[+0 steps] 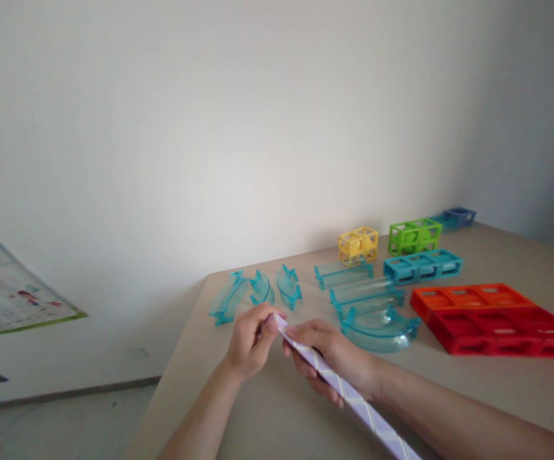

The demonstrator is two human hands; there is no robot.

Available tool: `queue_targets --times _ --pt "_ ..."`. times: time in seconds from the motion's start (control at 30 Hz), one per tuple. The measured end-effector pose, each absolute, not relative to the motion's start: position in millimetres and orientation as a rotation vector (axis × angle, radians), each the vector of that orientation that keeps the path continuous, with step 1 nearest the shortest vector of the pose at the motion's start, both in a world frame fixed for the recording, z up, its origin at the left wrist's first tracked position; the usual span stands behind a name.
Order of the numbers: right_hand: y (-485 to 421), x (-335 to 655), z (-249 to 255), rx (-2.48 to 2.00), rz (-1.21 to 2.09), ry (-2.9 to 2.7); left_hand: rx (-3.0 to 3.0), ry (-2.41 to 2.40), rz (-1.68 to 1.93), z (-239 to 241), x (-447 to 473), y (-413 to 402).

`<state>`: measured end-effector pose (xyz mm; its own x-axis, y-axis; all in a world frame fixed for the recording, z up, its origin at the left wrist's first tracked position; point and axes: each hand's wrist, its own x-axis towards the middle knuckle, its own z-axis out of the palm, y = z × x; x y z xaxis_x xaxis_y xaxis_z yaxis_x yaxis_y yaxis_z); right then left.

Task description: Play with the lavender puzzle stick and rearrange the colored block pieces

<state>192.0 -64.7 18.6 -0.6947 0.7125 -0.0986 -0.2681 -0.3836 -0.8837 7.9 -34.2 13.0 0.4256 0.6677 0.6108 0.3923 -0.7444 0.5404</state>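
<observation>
Across the lower middle runs a long, narrow lavender strip with pale crossing lines; its material and exact kind are unclear, and it leaves the picture at the bottom. At its far end, my left hand is closed, thumb and fingers pinching the tip. Just behind that, my right hand grips the strip, with the thumb on top and fingers curled underneath. Beyond both hands, on the tabletop, lie clear teal curved track pieces. Closest to my right hand is a larger curved teal track piece.
The beige table stands against a white wall. On it are straight teal tracks, red frame blocks, orange ones, a teal block row, yellow cubes, green cubes and a dark blue block. A poster hangs left.
</observation>
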Motion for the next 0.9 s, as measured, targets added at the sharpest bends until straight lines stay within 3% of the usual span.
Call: queue_targets --times 0.47,0.9 --pt "-58.8 199.1 19.4 -0.61 2.081 -1.258 2.262 0.904 1.12 19.8 8.0 -38.9" --pt "-64.3 195.4 15.7 -0.219 2.256 -1.107 1.571 0.618 1.222 5.7 27.3 -45.1"
